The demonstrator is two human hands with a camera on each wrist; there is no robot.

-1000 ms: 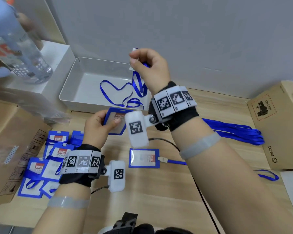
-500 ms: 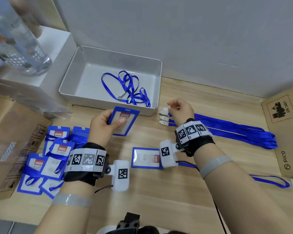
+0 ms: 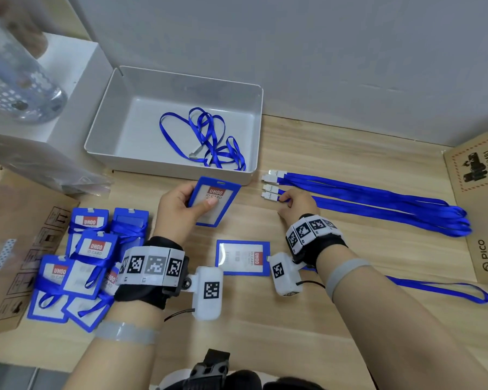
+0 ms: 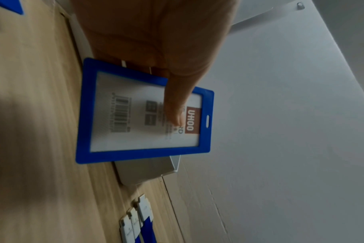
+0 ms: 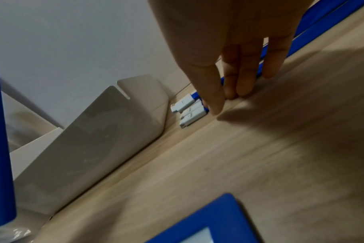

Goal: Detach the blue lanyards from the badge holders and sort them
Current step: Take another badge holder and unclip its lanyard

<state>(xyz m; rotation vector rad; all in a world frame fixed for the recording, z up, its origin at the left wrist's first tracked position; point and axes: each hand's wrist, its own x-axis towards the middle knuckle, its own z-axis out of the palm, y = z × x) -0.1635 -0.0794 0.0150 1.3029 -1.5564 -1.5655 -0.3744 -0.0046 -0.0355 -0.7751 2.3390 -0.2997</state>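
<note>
1. The left hand [image 3: 178, 209] holds a blue badge holder [image 3: 214, 204] just above the counter [image 3: 350, 319], in front of a grey tray [image 3: 107, 136]. The thumb [image 4: 177, 105] presses on its clear face and the other fingers curl behind it. No lanyard hangs from it.
2. The right hand [image 3: 296, 205] rests on the counter with fingers [image 5: 239, 82] nearly straight, their tips touching the blue straps of a row of lanyards [image 3: 378, 201] just behind their white clips [image 3: 271, 184]. It grips nothing.
3. A tangled lanyard [image 3: 206, 139] lies in the tray.
4. A second holder [image 3: 243, 257] lies flat between the wrists, its lanyard [image 3: 440, 288] trailing right.
5. A pile of holders [image 3: 76, 263] wrapped in lanyards lies to the left.
6. The held card reads "UHOO" over "ID CARD", with a barcode. A cardboard box [image 3: 479, 209] on the right reads "PICO" and "UN 3481".
</note>
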